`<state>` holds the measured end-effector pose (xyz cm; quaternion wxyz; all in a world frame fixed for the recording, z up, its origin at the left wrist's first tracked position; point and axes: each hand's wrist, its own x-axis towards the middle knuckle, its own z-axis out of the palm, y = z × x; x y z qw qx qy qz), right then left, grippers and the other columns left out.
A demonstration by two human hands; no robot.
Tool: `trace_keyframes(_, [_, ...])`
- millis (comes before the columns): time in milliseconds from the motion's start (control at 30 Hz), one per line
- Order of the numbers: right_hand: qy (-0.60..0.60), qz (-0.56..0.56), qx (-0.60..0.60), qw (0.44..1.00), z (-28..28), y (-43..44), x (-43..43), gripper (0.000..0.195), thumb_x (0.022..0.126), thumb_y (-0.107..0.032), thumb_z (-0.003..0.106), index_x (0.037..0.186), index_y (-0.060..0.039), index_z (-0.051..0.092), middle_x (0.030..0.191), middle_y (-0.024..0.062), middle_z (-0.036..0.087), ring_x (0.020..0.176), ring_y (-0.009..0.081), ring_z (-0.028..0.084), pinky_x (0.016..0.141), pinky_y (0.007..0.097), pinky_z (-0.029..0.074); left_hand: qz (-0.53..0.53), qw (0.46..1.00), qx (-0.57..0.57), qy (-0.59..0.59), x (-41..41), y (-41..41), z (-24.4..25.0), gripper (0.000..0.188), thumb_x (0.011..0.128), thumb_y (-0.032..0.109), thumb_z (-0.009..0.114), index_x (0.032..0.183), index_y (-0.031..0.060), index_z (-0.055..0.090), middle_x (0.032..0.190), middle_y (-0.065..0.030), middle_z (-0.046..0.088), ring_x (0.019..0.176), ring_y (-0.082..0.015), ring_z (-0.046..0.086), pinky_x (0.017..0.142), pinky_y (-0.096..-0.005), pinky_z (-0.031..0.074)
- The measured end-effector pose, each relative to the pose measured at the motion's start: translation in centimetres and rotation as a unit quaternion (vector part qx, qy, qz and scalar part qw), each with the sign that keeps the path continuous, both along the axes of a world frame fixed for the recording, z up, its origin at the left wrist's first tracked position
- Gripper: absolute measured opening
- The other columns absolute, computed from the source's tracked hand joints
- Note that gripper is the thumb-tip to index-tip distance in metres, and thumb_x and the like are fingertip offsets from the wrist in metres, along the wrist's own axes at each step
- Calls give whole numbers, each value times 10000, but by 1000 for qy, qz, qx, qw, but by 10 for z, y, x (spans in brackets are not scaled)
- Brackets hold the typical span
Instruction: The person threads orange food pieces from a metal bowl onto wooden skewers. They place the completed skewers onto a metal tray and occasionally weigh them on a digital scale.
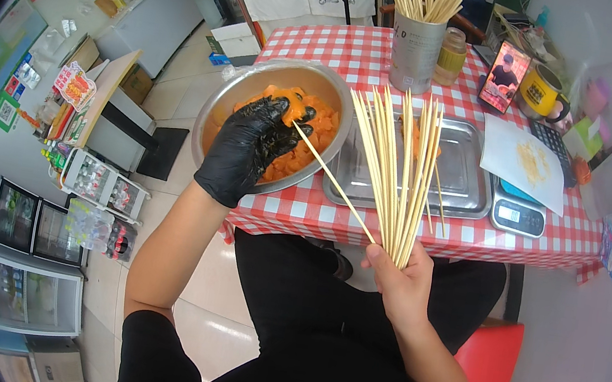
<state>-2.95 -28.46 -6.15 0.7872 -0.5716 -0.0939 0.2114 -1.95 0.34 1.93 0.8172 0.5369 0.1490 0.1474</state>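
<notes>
My left hand (256,146), in a black glove, pinches a piece of orange marinated meat (295,108) over a steel bowl (205,136). More coated meat pieces (325,114) fill much of that bowl. Bare, my right hand (402,281) grips a fanned bundle of wooden skewers (392,180) by their lower ends. From its thumb, a single wooden skewer (336,182) slants up to the left, its tip at the meat in my glove. Behind the bundle is a steel tray (463,178), with skewered meat (416,136) partly hidden on it.
On the checked tablecloth (314,45) stand a can of skewers (413,53), a glass jar (450,59), a propped phone (504,78) and a yellow mug (540,92). A kitchen scale (517,215) sits right of the tray, under a stained white sheet (522,157).
</notes>
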Motion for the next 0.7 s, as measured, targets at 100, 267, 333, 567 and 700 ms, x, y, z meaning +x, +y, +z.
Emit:
trace_keyframes(100, [8, -7, 8, 1000, -1, 1, -1, 160, 963, -52, 703, 1097, 20, 653, 894, 30, 681, 751, 78, 637, 684, 231, 525, 31, 999, 19, -9, -4, -11, 4, 318, 1001, 156, 654, 1293, 47, 595, 1161, -134, 703, 1029, -232, 737, 782, -301, 671])
trace_keyframes(267, [12, -9, -4, 1000, -1, 1, -1, 151, 955, -68, 722, 1067, 13, 659, 859, 14, 666, 708, 66, 613, 645, 225, 511, 21, 999, 32, -11, -6, -2, -3, 287, 984, 170, 689, 1234, 39, 639, 1117, -121, 714, 982, -212, 739, 748, -293, 665])
trace_keyframes(333, [6, -15, -2, 1000, -1, 2, -1, 146, 953, -71, 725, 1057, 10, 661, 848, 9, 662, 695, 62, 605, 634, 221, 505, 23, 998, 50, -14, -6, -3, -3, 285, 972, 176, 709, 1215, 39, 651, 1096, -116, 719, 957, -202, 739, 735, -289, 661])
trace_keyframes(567, [12, -16, -2, 1000, -1, 4, -1, 153, 958, -85, 730, 1060, 7, 663, 846, 5, 661, 690, 55, 599, 626, 215, 496, 48, 996, 72, -37, -8, -8, 1, 290, 951, 173, 739, 1198, 38, 666, 1057, -105, 729, 907, -183, 742, 721, -285, 657])
trace_keyframes(700, [10, -24, 10, 1000, -2, 7, -1, 155, 960, -114, 735, 1048, -14, 656, 770, 10, 644, 581, 26, 515, 508, 194, 387, 43, 996, 63, -37, -5, -5, -3, 272, 953, 168, 736, 1185, 37, 677, 1058, -102, 731, 920, -185, 741, 728, -290, 658])
